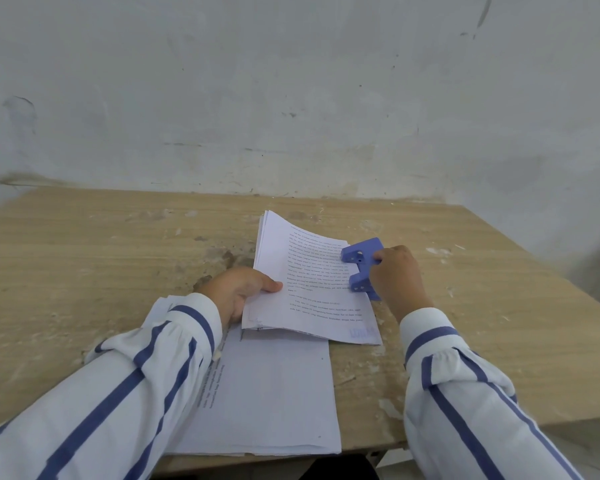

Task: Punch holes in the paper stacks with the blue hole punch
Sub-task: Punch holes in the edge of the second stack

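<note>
The blue hole punch (361, 268) sits on the right edge of the printed paper stack (309, 271). The right hand (395, 275), arm reaching forward, curls round the punch's outer side. The left hand (239, 289) pinches the stack's left edge, thumb on top. A second stack (274, 393) lies nearer on the table (101, 254).
</note>
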A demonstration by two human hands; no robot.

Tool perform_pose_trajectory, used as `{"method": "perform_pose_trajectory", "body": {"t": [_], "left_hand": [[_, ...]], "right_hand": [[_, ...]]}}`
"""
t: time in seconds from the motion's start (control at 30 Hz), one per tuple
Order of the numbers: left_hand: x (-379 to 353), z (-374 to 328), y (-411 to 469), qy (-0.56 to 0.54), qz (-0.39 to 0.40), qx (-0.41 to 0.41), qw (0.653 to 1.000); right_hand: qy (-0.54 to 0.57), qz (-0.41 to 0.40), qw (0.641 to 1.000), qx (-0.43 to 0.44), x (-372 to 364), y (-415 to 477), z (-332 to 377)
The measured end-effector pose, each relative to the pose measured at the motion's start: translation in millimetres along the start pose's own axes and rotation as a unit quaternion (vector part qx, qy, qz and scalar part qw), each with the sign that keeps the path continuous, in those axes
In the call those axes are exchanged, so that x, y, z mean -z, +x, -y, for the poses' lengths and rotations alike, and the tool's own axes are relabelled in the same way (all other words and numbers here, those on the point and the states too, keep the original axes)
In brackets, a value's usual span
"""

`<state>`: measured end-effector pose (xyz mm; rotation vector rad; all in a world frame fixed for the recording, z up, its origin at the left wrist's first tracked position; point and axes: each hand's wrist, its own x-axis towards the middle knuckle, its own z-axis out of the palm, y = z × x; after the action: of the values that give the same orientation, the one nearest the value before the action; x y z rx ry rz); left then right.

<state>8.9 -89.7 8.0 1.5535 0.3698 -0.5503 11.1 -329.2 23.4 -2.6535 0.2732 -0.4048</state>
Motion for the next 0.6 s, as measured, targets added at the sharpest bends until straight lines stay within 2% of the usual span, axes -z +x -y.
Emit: {"method": "perform_pose_trajectory", "body": {"t": [0.6], "left_hand": [[-5.6,-1.4,-6.2,0.0,-0.019,-0.014,1.0]], "right_hand": [[0.015,0.011,1.0,-0.006,2.5,-1.7,1.0]]}}
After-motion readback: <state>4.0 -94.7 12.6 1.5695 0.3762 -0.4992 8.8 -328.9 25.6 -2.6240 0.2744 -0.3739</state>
